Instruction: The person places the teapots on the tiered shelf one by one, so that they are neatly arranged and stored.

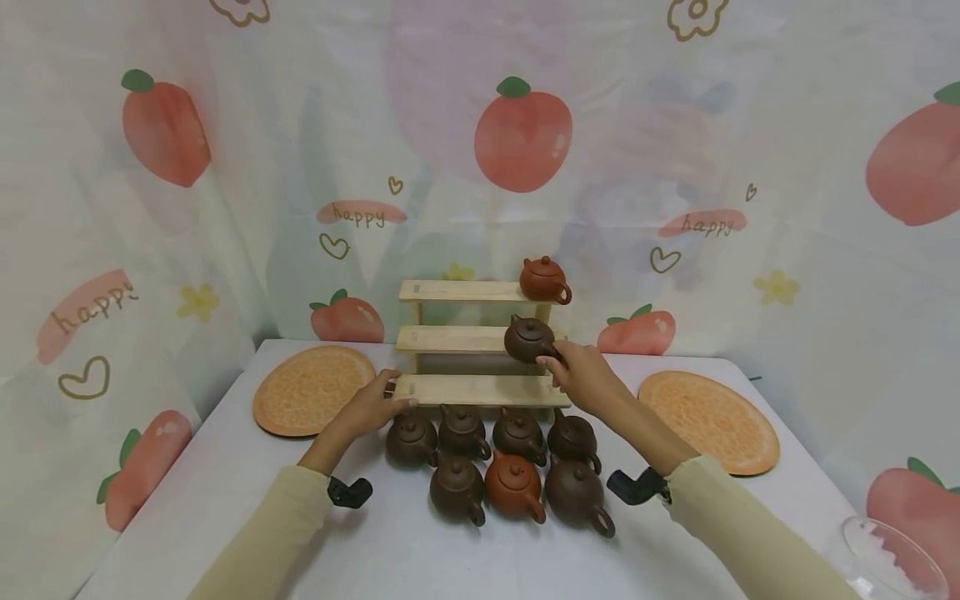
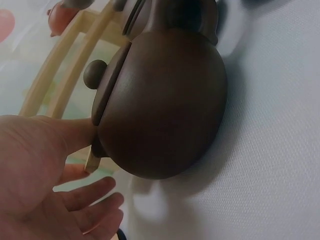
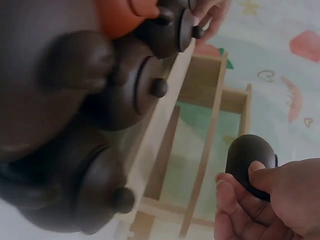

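A dark brown teapot is at the right end of the middle tier of a three-tier wooden shelf. My right hand grips it by the handle side; in the right wrist view, the thumb lies on the dark teapot. Whether its base touches the board cannot be told. My left hand holds the left end of the lowest tier, thumb and forefinger at the board's end in the left wrist view, other fingers loose. A reddish-brown teapot sits on the top tier's right end.
Several dark teapots and one orange-red teapot stand in two rows before the shelf. Round orange mats lie left and right. A clear bowl is at the near right corner. A printed curtain hangs behind.
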`<action>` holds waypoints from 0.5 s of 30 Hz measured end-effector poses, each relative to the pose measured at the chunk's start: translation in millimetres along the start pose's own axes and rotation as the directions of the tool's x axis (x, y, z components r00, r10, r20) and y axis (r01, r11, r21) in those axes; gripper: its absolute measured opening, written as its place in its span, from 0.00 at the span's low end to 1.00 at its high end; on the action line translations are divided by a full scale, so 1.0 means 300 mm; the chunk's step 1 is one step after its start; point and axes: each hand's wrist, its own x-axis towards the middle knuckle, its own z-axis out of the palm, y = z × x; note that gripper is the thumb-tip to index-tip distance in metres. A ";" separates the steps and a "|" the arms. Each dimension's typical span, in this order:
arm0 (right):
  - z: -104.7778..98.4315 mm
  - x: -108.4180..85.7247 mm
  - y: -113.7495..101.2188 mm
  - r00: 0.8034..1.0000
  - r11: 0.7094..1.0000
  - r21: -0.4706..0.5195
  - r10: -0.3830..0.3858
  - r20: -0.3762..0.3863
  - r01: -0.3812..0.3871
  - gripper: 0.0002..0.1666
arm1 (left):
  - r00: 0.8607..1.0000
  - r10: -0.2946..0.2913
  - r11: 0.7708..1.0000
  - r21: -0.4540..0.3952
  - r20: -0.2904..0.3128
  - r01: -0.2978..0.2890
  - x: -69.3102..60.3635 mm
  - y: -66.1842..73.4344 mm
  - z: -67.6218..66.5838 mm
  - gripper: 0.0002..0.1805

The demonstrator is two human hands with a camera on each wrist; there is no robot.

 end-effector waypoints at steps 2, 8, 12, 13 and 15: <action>-0.001 0.033 -0.017 1.000 1.000 0.007 -0.003 -0.008 0.003 0.14 | 1.000 -0.002 1.000 0.001 -0.004 0.002 0.001 -0.002 -0.001 0.39; -0.009 0.128 -0.062 1.000 1.000 0.021 0.005 -0.028 -0.004 0.17 | 1.000 0.000 1.000 0.002 -0.007 0.000 0.004 -0.002 -0.003 0.39; -0.008 0.191 -0.089 0.999 1.000 0.017 0.027 -0.041 -0.026 0.17 | 1.000 0.001 1.000 0.005 -0.011 -0.001 0.004 -0.003 -0.001 0.38; -0.008 0.205 -0.093 0.998 0.999 0.018 0.031 -0.046 -0.030 0.17 | 1.000 -0.001 1.000 0.008 -0.011 0.001 0.004 -0.003 -0.001 0.38; -0.006 0.232 -0.098 0.998 0.999 0.014 0.033 -0.059 -0.032 0.17 | 1.000 -0.003 1.000 0.005 -0.015 0.003 0.004 -0.002 0.000 0.38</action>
